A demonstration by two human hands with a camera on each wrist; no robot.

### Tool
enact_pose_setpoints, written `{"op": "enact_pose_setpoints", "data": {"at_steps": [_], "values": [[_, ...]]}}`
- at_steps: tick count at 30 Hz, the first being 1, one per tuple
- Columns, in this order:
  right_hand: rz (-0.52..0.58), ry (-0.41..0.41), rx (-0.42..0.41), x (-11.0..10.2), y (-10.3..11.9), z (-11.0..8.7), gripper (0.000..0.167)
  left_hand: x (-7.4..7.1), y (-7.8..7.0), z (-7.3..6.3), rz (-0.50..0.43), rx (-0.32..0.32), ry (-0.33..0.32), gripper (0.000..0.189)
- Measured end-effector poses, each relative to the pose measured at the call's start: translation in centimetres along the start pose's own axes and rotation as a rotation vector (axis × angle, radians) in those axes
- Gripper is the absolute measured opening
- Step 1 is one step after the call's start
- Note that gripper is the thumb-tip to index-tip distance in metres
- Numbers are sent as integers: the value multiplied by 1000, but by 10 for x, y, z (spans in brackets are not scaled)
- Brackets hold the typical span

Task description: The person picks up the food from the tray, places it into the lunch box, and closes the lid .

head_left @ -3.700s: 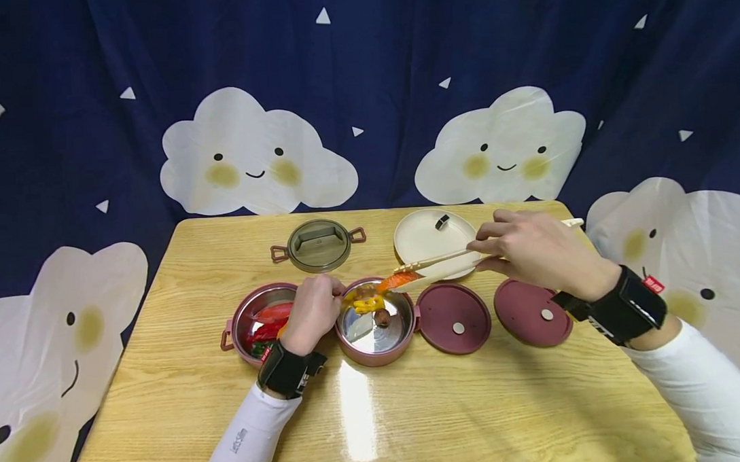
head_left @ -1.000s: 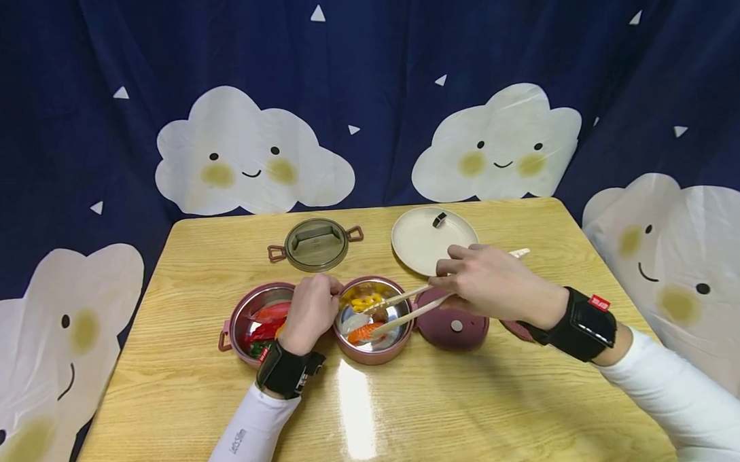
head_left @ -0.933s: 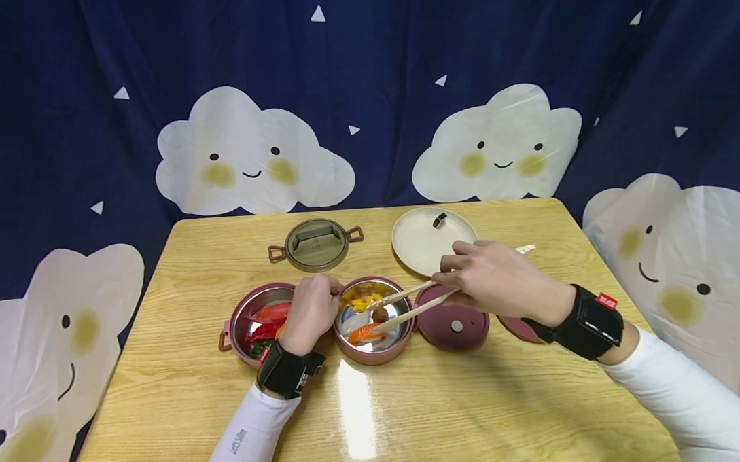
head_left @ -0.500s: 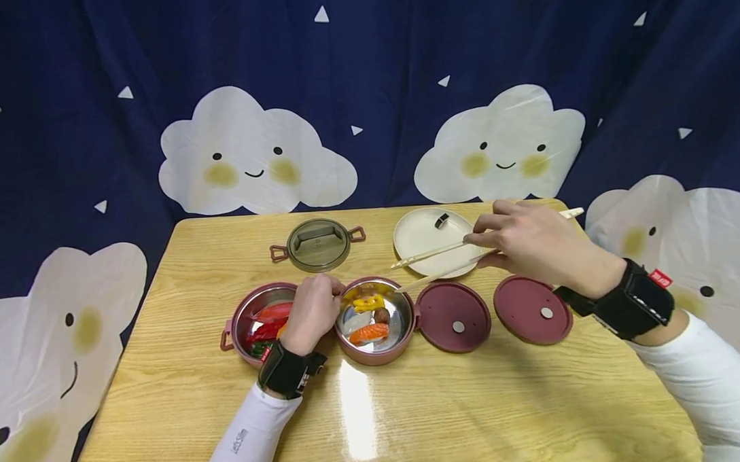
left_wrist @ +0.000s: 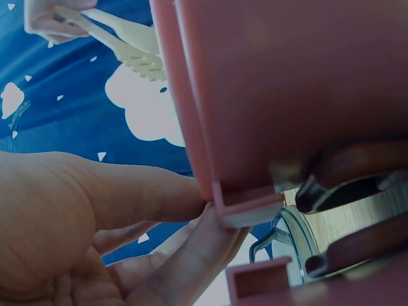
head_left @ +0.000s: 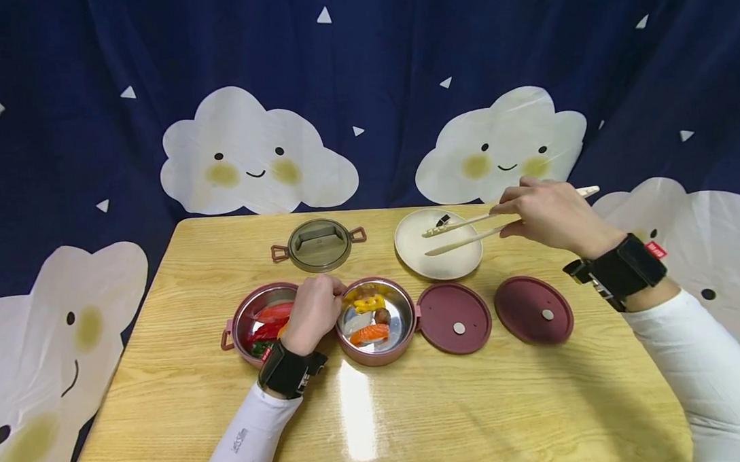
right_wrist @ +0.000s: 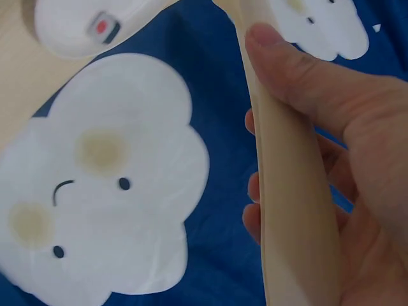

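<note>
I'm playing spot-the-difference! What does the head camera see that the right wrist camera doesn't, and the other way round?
Only the head view shows the left-hand grip, pink pots and plum lids. Only the right wrist view shows a red spot on the black-and-white piece. Both show that piece, the plate, the tongs and the right-hand grip.

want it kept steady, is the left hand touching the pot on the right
Touching: the left wrist view shows the left hand pinching the pot at its edge.

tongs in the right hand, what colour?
Pale beige, plain. The tongs show best in the right wrist view, up close.
</note>
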State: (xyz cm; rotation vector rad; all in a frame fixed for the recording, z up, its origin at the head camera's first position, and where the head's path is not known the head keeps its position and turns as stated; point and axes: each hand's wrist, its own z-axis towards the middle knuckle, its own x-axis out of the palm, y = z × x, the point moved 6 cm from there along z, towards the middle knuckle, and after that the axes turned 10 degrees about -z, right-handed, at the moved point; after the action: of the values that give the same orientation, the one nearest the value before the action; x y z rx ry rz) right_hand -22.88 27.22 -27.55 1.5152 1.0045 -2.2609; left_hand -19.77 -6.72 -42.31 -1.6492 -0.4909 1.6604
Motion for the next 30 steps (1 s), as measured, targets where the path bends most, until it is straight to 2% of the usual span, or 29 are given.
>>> {"op": "enact_pose_setpoints", "data": {"at_steps": [4,14,24,30], "values": [[-14,20,24,14,-14,1,37,0,0,0,-1,-13,6,17],[-48,20,25,45,-36,11,36,0,-1,1,-6,-32,15,14],[-39,113,67,77,-55,22,36,0,-1,1,-2,-38,16,14],[-30,141,81,92,-63,26,34,0,-1,1,-1,-37,12,13]]}}
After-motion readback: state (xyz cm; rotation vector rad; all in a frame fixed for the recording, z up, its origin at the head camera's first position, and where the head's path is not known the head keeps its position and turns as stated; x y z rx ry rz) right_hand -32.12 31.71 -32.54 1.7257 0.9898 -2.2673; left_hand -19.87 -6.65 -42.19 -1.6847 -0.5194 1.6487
